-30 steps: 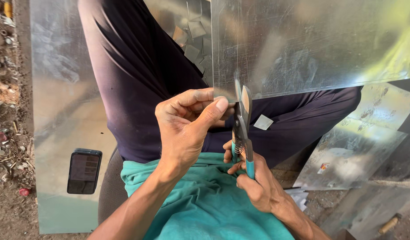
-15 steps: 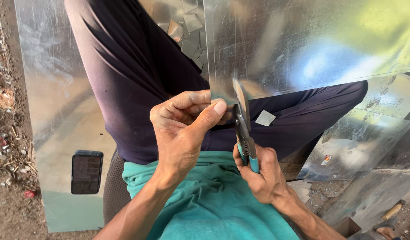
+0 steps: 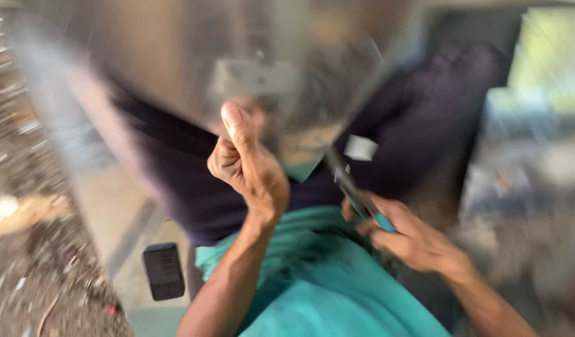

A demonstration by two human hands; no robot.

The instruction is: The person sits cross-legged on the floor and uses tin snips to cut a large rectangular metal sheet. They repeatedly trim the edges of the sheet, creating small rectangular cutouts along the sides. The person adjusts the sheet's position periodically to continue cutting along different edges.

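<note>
Over the lap: the person sits with a shiny metal sheet (image 3: 175,68) held across dark-trousered thighs; the whole view is smeared by motion, so fine edges cannot be read.

Left hand: the left hand (image 3: 247,168) is curled closed on the near edge of the sheet, thumb pointing up against the metal, gripping it at about the middle of the picture.

Right hand: the right hand (image 3: 412,240) is wrapped around the teal handles of a pair of snips (image 3: 356,190), whose dark blades point up and left toward the sheet's edge, just beside the left hand.

Blades: whether they are biting the metal or only touching it cannot be told through the blur.

Doing it well: my judgement is that the sheet should be steadied before each squeeze, with the gripping thumb kept apart from the blade line, and the blades held square to the edge so the cut does not wander.

Risk: freshly cut edges are sharp, and the bare fingers sit near the cut.

Nearby: a small pale offcut (image 3: 361,148) lies on the thigh; a dark phone (image 3: 163,271) rests on another sheet at lower left.
</note>
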